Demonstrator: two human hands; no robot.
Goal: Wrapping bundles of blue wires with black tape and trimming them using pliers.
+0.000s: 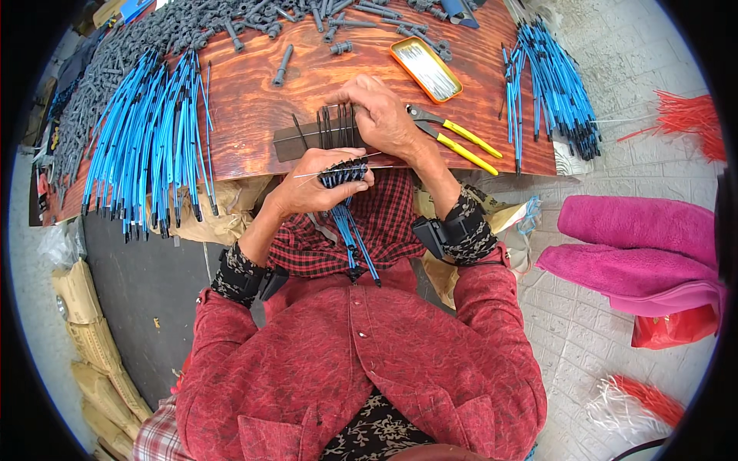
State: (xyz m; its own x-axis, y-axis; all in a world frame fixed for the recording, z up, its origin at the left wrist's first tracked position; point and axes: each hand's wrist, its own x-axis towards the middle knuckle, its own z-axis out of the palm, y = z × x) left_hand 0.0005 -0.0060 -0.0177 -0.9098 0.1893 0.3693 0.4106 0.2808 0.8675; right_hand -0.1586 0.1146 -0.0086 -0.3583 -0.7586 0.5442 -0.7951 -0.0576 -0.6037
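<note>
My left hand [314,187] is closed around a bundle of thin blue tubes [351,230] with black ends. The black ends line up in a row above the fingers, and a thin metal needle [378,155] lies across them. The blue lengths hang down over my lap. Just above, my right hand [384,119] curls at the table edge beside several upright black strips [330,127]. These stand at a dark brown block [290,146]. The right fingertips are partly hidden, and whatever they pinch does not show.
Grey plastic plugs [177,34] are heaped at the back left. Blue tube bundles hang over the table edge at left [146,146] and right [557,92]. Yellow-handled pliers [461,142] and a tin of needles [427,71] lie right of my hands. Pink towels [630,246] are farther right.
</note>
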